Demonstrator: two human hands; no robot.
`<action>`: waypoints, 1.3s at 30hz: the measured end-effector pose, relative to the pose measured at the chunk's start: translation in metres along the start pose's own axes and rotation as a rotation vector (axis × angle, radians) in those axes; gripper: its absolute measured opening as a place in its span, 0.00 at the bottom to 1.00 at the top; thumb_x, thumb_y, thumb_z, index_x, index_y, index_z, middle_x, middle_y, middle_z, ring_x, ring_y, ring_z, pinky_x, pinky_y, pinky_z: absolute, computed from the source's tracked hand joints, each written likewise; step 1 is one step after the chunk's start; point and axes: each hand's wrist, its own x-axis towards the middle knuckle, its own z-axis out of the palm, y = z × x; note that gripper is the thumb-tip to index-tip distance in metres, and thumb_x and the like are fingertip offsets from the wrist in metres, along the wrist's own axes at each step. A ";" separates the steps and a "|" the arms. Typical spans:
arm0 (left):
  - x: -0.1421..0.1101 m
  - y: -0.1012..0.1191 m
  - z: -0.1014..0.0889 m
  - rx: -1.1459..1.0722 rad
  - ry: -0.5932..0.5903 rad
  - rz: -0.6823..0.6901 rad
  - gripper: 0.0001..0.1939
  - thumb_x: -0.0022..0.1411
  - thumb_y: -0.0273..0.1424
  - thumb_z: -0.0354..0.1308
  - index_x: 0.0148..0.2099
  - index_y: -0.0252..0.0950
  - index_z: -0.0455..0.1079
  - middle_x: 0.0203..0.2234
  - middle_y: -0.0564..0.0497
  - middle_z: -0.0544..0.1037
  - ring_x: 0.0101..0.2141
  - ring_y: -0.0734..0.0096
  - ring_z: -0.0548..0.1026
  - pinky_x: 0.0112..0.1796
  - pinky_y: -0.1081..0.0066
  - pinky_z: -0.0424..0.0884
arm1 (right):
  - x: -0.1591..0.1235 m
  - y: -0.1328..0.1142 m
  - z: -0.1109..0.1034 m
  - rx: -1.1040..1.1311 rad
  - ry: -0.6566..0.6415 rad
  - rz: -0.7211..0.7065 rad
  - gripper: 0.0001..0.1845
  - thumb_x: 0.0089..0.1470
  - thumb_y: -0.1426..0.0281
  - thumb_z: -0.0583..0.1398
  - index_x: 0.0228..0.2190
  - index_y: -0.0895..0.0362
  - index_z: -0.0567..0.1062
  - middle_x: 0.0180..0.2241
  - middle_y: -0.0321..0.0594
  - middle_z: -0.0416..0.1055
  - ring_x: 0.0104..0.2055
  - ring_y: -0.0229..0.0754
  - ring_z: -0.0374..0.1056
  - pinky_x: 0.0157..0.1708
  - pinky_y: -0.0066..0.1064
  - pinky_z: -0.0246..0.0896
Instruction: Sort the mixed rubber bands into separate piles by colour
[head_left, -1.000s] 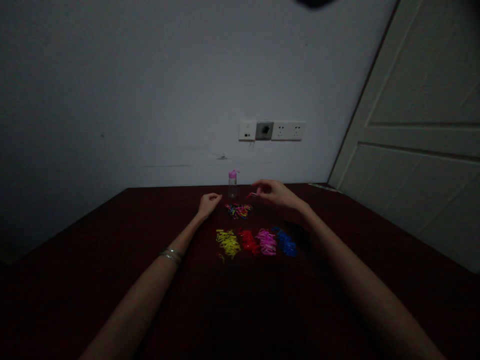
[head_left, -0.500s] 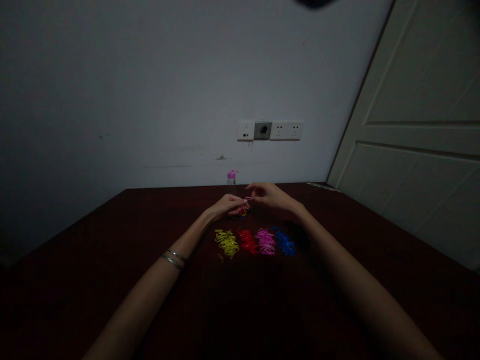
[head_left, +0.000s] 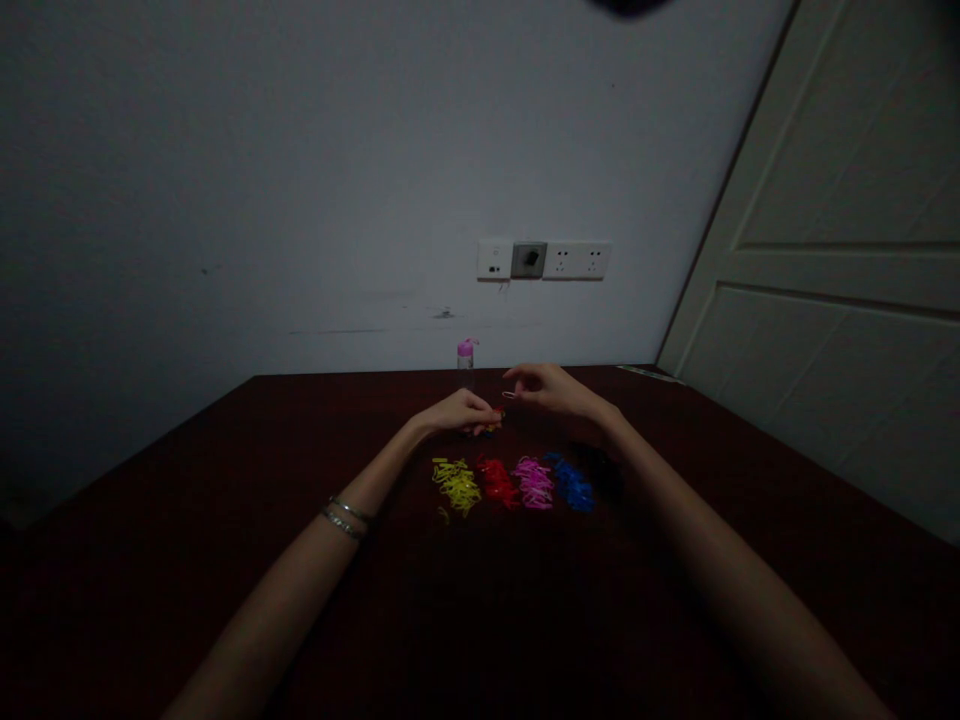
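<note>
My left hand (head_left: 459, 411) rests on a mixed pile of small coloured bands (head_left: 489, 429), hiding most of it, with its fingers curled together. My right hand (head_left: 546, 388) hovers just to the right, thumb and forefinger pinching a tiny light-coloured band. Nearer to me lie sorted heaps in a row: yellow (head_left: 454, 484), red (head_left: 495, 481), pink (head_left: 533, 482) and blue (head_left: 571, 484). A darker heap (head_left: 600, 466) right of the blue one is hard to make out.
A small clear bottle with a pink cap (head_left: 466, 362) stands behind my hands near the wall. The dark red table (head_left: 225, 470) reaches the wall, which carries a row of sockets (head_left: 544, 260). A pale door (head_left: 840, 260) is at the right.
My left hand moved right from the bare table onto the mixed pile. My right hand stayed near the pile, still pinched, and shifted only slightly.
</note>
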 end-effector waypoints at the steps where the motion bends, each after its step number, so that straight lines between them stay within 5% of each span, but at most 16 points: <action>1: 0.000 0.001 0.000 0.059 -0.035 -0.001 0.17 0.51 0.41 0.55 0.30 0.30 0.74 0.14 0.53 0.67 0.15 0.82 0.57 0.18 0.76 0.50 | -0.001 0.000 -0.001 -0.014 -0.008 0.009 0.19 0.47 0.71 0.56 0.43 0.62 0.69 0.30 0.41 0.70 0.29 0.36 0.63 0.30 0.28 0.58; 6: 0.001 0.005 0.007 0.325 -0.118 -0.014 0.11 0.48 0.34 0.58 0.21 0.31 0.72 0.12 0.53 0.68 0.15 0.80 0.61 0.20 0.76 0.54 | -0.004 0.012 0.004 -0.070 -0.201 0.065 0.18 0.40 0.77 0.56 0.38 0.61 0.73 0.28 0.40 0.71 0.28 0.36 0.63 0.28 0.27 0.57; 15: 0.004 0.001 0.018 0.542 -0.099 -0.045 0.05 0.46 0.28 0.57 0.23 0.35 0.74 0.14 0.52 0.71 0.17 0.76 0.64 0.21 0.76 0.55 | -0.007 0.042 0.016 0.027 -0.603 0.386 0.17 0.32 0.79 0.55 0.29 0.60 0.76 0.20 0.36 0.69 0.21 0.33 0.61 0.20 0.24 0.53; 35: 0.003 0.004 0.022 0.516 -0.136 -0.050 0.08 0.42 0.21 0.56 0.24 0.36 0.74 0.19 0.52 0.74 0.20 0.76 0.66 0.25 0.76 0.59 | -0.005 0.050 0.026 0.114 -0.651 0.396 0.19 0.32 0.78 0.56 0.32 0.59 0.74 0.23 0.35 0.70 0.23 0.33 0.62 0.19 0.22 0.53; 39: 0.003 0.003 0.019 0.553 -0.048 -0.101 0.07 0.39 0.21 0.57 0.22 0.37 0.73 0.17 0.52 0.72 0.19 0.76 0.64 0.24 0.75 0.58 | -0.005 0.048 0.024 0.121 -0.588 0.403 0.19 0.32 0.80 0.54 0.31 0.59 0.75 0.23 0.36 0.70 0.25 0.34 0.64 0.20 0.22 0.54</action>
